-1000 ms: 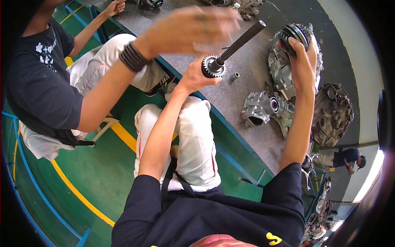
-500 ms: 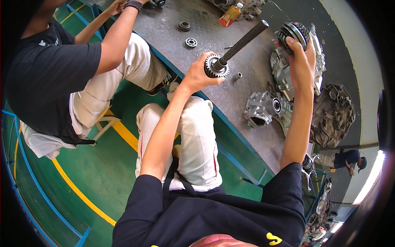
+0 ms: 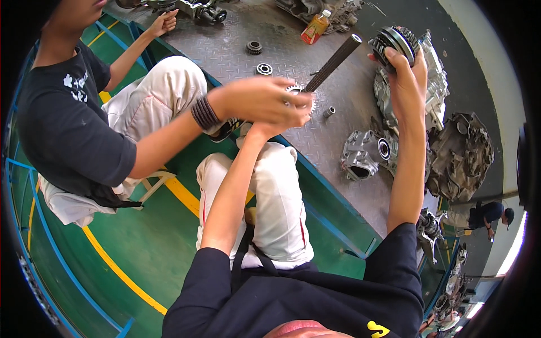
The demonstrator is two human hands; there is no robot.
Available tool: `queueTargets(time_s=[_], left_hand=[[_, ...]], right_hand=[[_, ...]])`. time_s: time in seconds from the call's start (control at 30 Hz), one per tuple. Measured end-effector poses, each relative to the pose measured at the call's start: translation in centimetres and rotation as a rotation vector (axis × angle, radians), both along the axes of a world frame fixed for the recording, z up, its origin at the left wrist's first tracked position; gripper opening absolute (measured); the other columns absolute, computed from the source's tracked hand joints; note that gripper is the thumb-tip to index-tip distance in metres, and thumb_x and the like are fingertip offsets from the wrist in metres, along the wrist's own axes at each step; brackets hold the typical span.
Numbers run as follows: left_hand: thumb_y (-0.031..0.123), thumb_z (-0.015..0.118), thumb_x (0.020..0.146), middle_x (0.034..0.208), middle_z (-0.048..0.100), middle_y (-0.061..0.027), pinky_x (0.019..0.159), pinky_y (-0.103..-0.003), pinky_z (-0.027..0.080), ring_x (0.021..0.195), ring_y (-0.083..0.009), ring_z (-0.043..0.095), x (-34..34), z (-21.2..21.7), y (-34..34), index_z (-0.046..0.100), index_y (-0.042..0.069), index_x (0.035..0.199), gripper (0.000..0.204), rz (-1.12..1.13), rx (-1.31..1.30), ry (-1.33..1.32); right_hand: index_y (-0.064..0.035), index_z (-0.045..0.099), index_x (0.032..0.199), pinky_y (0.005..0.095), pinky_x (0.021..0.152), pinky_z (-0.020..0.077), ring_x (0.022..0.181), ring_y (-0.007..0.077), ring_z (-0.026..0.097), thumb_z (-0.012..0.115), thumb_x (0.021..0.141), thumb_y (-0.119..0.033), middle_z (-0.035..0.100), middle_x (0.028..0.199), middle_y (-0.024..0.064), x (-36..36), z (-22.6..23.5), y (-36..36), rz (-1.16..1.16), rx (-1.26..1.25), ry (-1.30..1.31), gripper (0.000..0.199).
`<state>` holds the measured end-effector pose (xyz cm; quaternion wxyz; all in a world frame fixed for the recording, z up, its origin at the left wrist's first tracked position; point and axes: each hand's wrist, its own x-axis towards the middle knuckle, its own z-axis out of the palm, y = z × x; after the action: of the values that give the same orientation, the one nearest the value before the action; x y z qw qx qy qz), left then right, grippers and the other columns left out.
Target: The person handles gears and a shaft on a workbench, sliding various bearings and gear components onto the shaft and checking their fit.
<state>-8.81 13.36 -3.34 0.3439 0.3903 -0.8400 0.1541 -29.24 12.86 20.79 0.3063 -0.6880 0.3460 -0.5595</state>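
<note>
My left hand (image 3: 271, 129) is mostly covered by a co-worker's hand (image 3: 259, 101) that reaches across from the left. A long splined gear shaft (image 3: 335, 62) rises tilted from there, its toothed gear (image 3: 293, 90) partly hidden behind the co-worker's fingers. My left fingers are around the gear end, though the grip itself barely shows. Up at the right, my right hand (image 3: 408, 76) is closed around a stack of gears with a dark ring (image 3: 394, 45), raised over a metal gearbox housing (image 3: 425, 84).
On the steel-topped bench (image 3: 225, 50) lie a small gear (image 3: 254, 47), a ball bearing (image 3: 264, 69) and a small metal sleeve (image 3: 329, 112). A drink bottle (image 3: 315, 27) stands at the back. More housings (image 3: 360, 155) lie to the right. A seated co-worker (image 3: 73, 118) is close on my left.
The co-worker's hand has swung in from the left, over my left hand and the gear. The shaft's top has shifted slightly left and down. My right hand still holds the gear stack.
</note>
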Motion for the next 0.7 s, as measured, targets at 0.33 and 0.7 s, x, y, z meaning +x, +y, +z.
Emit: queueTargets(time_s=[0.33, 0.7], left_hand=[[0.033, 0.055, 0.099, 0.125, 0.063, 0.0034, 0.115, -0.05, 0.038, 0.13, -0.0178, 0.052, 0.5, 1.1, -0.2, 0.06, 0.021, 0.101, 0.013, -0.117, -0.083, -0.319], [0.036, 0.081, 0.085, 0.137, 0.065, -0.0083, 0.111, -0.034, 0.045, 0.128, -0.0173, 0.058, -0.8, -1.4, -0.5, 0.051, 0.007, 0.146, 0.074, -0.43, 0.831, 0.852]], right_hand=[[0.0045, 0.052, 0.131, 0.035, 0.094, 0.057, 0.095, 0.0212, 0.07, 0.072, 0.088, -0.009, 0.068, 0.111, 0.0126, -0.3, -0.3, 0.3, -0.035, 0.002, -0.004, 0.049], [0.003, 0.052, 0.132, 0.0339, 0.092, 0.0576, 0.096, 0.0192, 0.07, 0.071, 0.09, -0.01, 0.067, 0.111, 0.0108, -0.2, -0.4, 0.7, -0.043, 0.026, -0.046, 0.048]])
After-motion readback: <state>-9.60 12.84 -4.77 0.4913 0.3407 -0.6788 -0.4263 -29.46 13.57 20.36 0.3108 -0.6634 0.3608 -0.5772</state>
